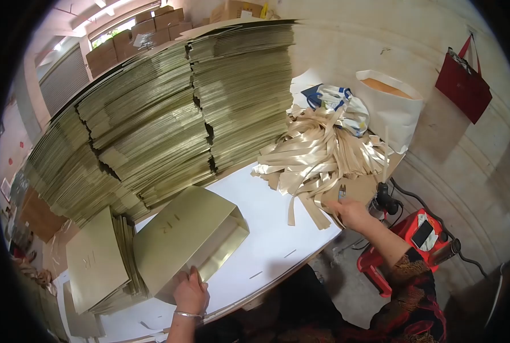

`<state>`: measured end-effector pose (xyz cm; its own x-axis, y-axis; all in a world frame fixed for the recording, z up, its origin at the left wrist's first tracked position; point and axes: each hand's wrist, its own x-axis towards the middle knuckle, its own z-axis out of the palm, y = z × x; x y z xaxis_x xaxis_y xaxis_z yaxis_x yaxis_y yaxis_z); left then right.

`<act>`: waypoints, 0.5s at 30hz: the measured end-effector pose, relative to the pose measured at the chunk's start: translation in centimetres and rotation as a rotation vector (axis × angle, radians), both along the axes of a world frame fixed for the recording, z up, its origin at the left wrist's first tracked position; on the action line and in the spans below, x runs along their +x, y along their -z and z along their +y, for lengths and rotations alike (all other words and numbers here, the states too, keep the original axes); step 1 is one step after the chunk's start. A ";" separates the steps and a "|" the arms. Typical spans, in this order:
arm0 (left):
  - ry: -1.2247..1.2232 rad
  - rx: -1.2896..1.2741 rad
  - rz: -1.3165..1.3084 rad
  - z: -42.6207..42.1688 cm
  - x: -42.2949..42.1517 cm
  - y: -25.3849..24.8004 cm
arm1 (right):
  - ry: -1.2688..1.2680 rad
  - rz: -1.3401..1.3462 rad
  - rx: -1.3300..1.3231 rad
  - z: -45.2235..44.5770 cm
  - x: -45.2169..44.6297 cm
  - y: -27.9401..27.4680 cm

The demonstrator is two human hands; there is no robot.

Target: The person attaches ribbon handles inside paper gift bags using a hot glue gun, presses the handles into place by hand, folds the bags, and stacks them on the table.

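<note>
My left hand [190, 292], with a bangle at the wrist, is closed on the near edge of a gold paper bag [178, 234]. The bag lies on its side, opened out like a box, with its mouth facing right. Over on the right, my right hand [351, 214] has its fingers closed at the loose ends of a heap of satin ribbons [323, 148]; the fingertips are partly hidden. Just beyond those fingers lies a small metal-tipped tool [342, 191], too small to name. Several flat gold bags [98, 260] lean to the left of the opened one.
Tall stacks of flat gold bags [152, 120] line the back of the white tabletop [238, 268]. A white bag [392, 108] stands behind the ribbons. Right of the table are a black device with a cord [387, 200] and a red stool [375, 266] bearing a phone [422, 234].
</note>
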<state>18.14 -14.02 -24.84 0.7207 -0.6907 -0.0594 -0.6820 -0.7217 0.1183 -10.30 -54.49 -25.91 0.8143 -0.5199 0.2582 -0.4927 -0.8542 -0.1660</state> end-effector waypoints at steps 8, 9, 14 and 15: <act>-0.034 -0.060 -0.008 0.3 0.2 0.7 | -0.037 -0.276 0.304 -2.9 9.1 0.2; -0.025 -0.045 -0.004 0.3 0.0 0.6 | -0.039 -0.277 0.305 -2.6 11.2 1.0; -0.033 -0.060 -0.015 0.4 0.5 1.2 | 0.062 -0.186 -0.116 0.4 14.9 0.9; -0.020 -0.048 -0.002 0.4 0.6 1.2 | 0.044 -0.181 -0.118 1.0 14.9 0.3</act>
